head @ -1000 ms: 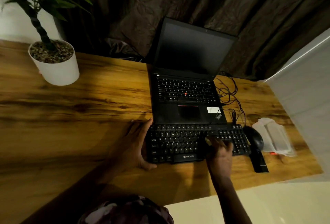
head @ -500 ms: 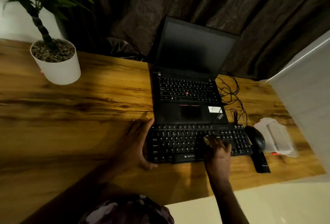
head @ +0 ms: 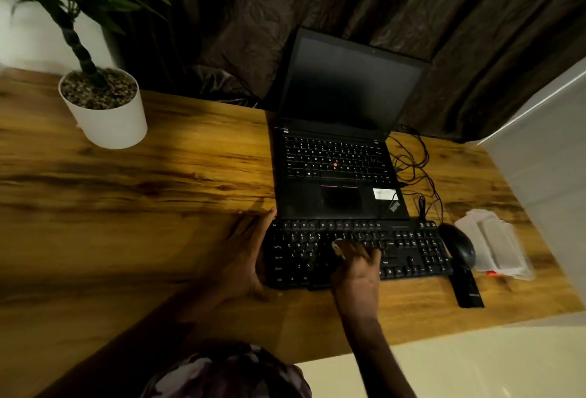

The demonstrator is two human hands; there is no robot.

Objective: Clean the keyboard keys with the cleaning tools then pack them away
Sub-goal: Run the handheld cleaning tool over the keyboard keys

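While your left hand [head: 244, 258] lies flat against the left end of the keyboard [head: 409, 251], whose rows run left to right, your right hand [head: 356, 270] pinches a small pale cleaning tool [head: 337, 247] on the middle keys, so your next stroke should follow those rows.

- Left of the keyboard [head: 412, 251]: the left hand [head: 241, 254] lies flat against its end. Beyond it, open wood of the table [head: 126, 207] runs to a white plant pot [head: 111, 121], well apart at the far corner.
- Behind the keyboard: an open laptop [head: 342, 197] sits right against the rear edge, its screen standing like a wall.
- Over the keyboard's middle: the right hand [head: 355, 267], pinching a small pale tool [head: 337, 245], covers the keys.
- Right of the keyboard: a mouse [head: 459, 245] just beside it, a flat black bar [head: 467, 288] nearer the table edge, a clear plastic case [head: 501, 245] farther out, and loose cables [head: 415, 162] behind.
- In front of the keyboard: a strip of bare wood, crossed by both forearms.
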